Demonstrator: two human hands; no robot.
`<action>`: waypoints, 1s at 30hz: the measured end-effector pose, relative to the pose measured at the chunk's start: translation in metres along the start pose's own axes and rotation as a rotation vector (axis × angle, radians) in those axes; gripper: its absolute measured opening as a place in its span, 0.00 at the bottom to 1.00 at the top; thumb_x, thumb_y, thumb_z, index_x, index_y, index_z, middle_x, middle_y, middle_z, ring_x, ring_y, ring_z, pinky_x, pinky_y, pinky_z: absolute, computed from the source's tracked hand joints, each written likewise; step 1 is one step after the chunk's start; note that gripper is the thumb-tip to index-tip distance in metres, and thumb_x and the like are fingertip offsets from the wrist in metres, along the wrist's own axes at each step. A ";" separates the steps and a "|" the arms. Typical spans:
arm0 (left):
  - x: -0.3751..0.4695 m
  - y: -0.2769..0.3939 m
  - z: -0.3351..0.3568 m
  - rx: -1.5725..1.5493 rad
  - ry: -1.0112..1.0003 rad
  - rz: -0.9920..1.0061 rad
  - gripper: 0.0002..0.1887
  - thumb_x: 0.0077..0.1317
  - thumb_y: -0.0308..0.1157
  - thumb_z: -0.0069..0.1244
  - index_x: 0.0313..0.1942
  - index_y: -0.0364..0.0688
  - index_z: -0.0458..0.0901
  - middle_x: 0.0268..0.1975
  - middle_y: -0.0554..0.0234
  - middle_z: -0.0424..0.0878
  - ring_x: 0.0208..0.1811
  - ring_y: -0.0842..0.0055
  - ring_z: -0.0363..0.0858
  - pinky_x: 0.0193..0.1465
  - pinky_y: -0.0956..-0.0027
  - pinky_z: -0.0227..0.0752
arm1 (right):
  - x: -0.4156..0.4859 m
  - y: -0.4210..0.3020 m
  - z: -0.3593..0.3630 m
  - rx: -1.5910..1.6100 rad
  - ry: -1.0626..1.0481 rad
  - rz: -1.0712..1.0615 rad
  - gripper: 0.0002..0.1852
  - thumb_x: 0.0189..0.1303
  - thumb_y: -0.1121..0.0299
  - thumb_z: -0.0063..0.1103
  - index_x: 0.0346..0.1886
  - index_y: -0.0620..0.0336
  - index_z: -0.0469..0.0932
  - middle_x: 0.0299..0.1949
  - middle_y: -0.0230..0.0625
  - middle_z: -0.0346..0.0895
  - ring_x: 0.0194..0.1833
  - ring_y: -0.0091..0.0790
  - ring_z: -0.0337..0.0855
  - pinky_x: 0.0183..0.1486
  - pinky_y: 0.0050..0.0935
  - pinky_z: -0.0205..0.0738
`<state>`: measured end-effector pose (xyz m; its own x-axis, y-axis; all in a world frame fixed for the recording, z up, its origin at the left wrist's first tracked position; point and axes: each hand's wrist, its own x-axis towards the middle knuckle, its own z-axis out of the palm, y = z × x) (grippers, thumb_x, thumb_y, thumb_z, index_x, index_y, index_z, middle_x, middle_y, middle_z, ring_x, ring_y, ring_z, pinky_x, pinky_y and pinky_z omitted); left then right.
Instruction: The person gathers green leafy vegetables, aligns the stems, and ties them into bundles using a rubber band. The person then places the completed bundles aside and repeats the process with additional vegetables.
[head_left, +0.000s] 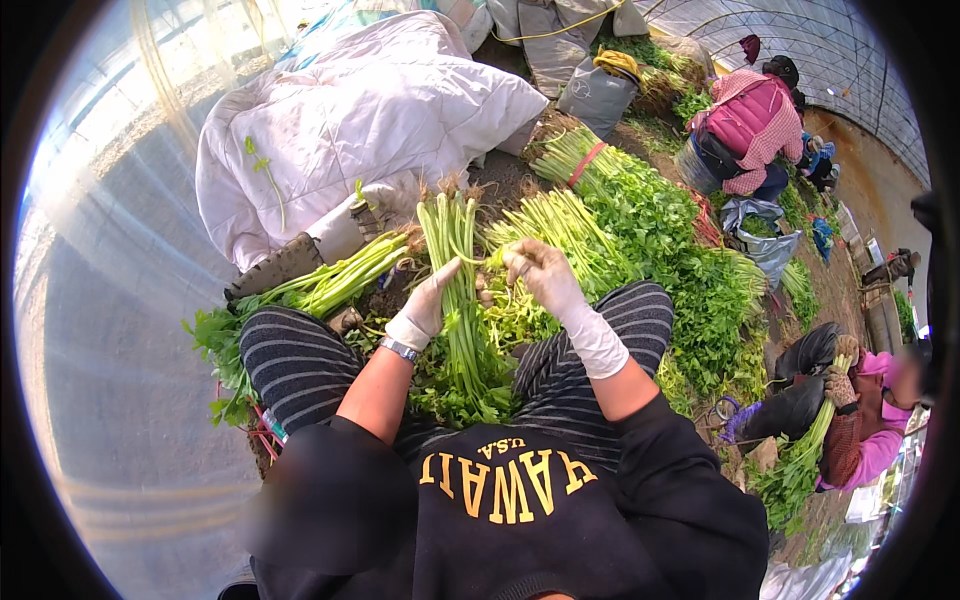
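Note:
Between my knees stands a bunch of green celery (452, 289), its roots up and its leaves toward my lap. My left hand (421, 309), in a pale thin glove, is closed around the stalks from the left side. In my gloved right hand (541, 274), a thin yellowish celery stem (487, 261) is pinched between the fingertips, just right of the bunch. A loose pile of celery stalks (352, 274) lies beyond my left knee. More celery (559, 229) is spread out past my right hand, with trimmed yellow-green leaves (519, 315) below it.
A white quilt (360, 112) lies ahead beside the plastic greenhouse wall (135, 322). Farther right is a celery bundle with a red tie (586, 163). A grey bag (598, 96) stands behind it. One person (750, 127) bends over at upper right; another (862, 420) holds celery at right.

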<state>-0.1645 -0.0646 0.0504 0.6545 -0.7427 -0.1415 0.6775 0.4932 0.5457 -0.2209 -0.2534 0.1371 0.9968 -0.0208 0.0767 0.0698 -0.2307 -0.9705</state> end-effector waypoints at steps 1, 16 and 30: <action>-0.001 0.000 0.004 0.065 0.035 -0.007 0.23 0.72 0.47 0.44 0.57 0.40 0.72 0.39 0.63 0.80 0.38 0.71 0.82 0.41 0.65 0.78 | 0.007 -0.004 -0.002 0.219 0.067 0.098 0.08 0.66 0.66 0.57 0.37 0.60 0.79 0.29 0.32 0.82 0.27 0.25 0.81 0.29 0.22 0.72; -0.018 -0.002 0.034 0.344 -0.189 -0.063 0.17 0.69 0.42 0.50 0.49 0.40 0.74 0.30 0.68 0.72 0.25 0.81 0.67 0.30 0.73 0.65 | 0.088 -0.024 -0.110 0.310 0.440 -0.293 0.11 0.67 0.60 0.55 0.33 0.56 0.76 0.33 0.34 0.84 0.23 0.21 0.79 0.25 0.18 0.72; -0.019 -0.017 0.037 0.234 -0.457 -0.324 0.29 0.66 0.43 0.50 0.60 0.31 0.67 0.42 0.54 0.79 0.37 0.70 0.78 0.44 0.68 0.72 | 0.044 0.010 -0.023 0.293 -0.327 0.035 0.46 0.53 0.45 0.68 0.71 0.55 0.60 0.64 0.37 0.68 0.64 0.33 0.66 0.68 0.35 0.56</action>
<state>-0.2004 -0.0754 0.0745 0.1816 -0.9833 0.0098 0.6923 0.1349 0.7089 -0.1769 -0.2786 0.1363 0.9552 0.2958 0.0115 -0.0038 0.0513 -0.9987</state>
